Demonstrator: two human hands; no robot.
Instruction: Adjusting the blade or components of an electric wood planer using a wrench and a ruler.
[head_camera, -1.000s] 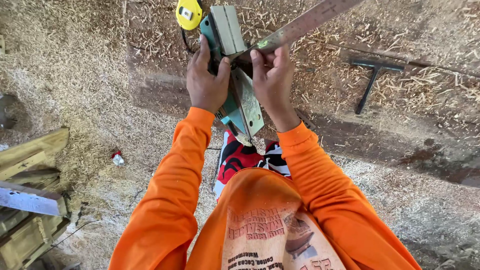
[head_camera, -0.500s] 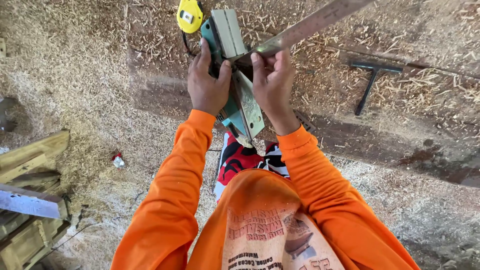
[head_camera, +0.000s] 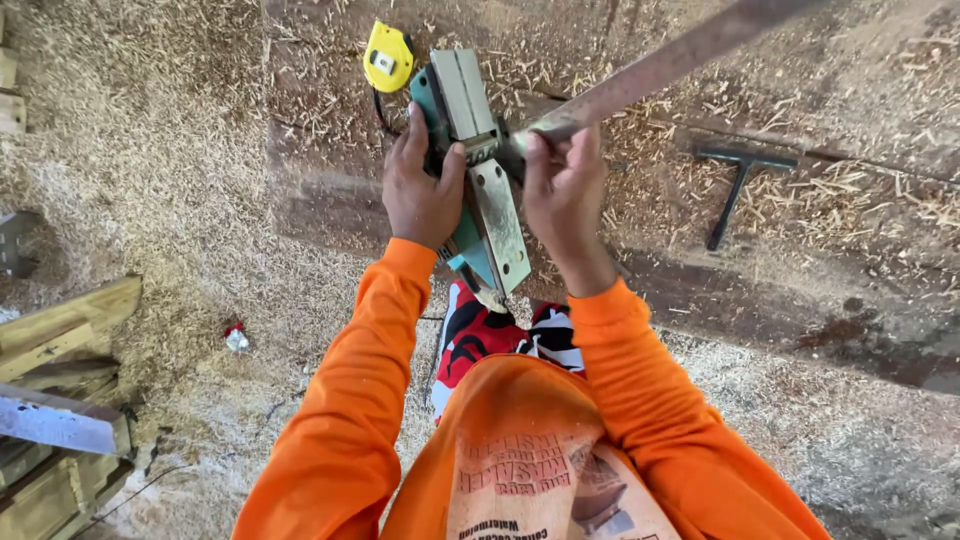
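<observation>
Green electric hand planer with grey metal sole (head_camera: 478, 170) between both hands. Left hand (head_camera: 422, 190) clasps its body; right hand (head_camera: 562, 185) pinches long metal ruler (head_camera: 660, 70) against it.

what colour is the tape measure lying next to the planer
Yellow, with a small pale patch on its face; the tape measure shows best in the head view, just beyond the left hand.

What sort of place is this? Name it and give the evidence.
Most likely a woodworking or carpentry shop. Wood shavings cover the surface, both hands, left hand and right hand, grip a green electric planer turned base-up, a yellow tape measure lies beside it, and timber offcuts sit at left.
</observation>
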